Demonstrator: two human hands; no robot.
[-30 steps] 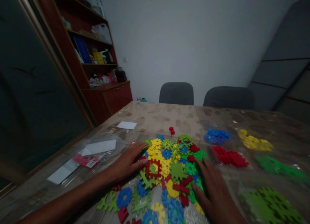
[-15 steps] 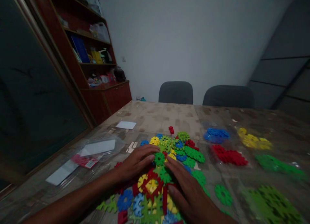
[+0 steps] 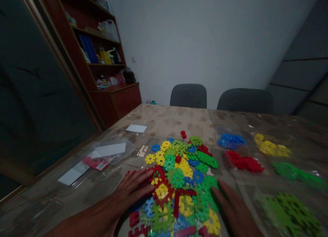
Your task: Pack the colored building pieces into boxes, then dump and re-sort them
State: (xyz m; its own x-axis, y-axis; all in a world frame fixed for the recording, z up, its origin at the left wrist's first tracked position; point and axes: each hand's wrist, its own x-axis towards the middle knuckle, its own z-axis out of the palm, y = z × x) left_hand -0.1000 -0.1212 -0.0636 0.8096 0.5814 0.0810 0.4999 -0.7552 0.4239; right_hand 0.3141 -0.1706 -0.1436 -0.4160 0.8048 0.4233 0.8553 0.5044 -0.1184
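Observation:
A heap of plastic interlocking pieces [image 3: 178, 179] in red, yellow, green and blue spreads across the table before me. My left hand [image 3: 132, 191] lies along the heap's left side, fingers stretched out over red pieces, gripping nothing visible. At the right side, my right hand [image 3: 234, 204] has its fingers apart next to green disc pieces [image 3: 205, 194]. Between the hands sit a red square frame with a yellow piece [image 3: 162, 192] in it, a green notched disc [image 3: 178, 178] and a red L-shaped pair of bars [image 3: 176, 202].
To the right lie clear bags of blue [image 3: 230, 140], yellow [image 3: 271, 147], red [image 3: 243, 161], green [image 3: 298, 173] and light green pieces [image 3: 290, 209]. Flat plastic packaging with white cards [image 3: 109, 150] is on the left. Two grey chairs [image 3: 188, 96] stand behind the table [image 3: 174, 119].
My hands have moved apart from the heap's middle, the left toward its left side and the right toward its right. The pieces between them are now uncovered. The view has shifted slightly.

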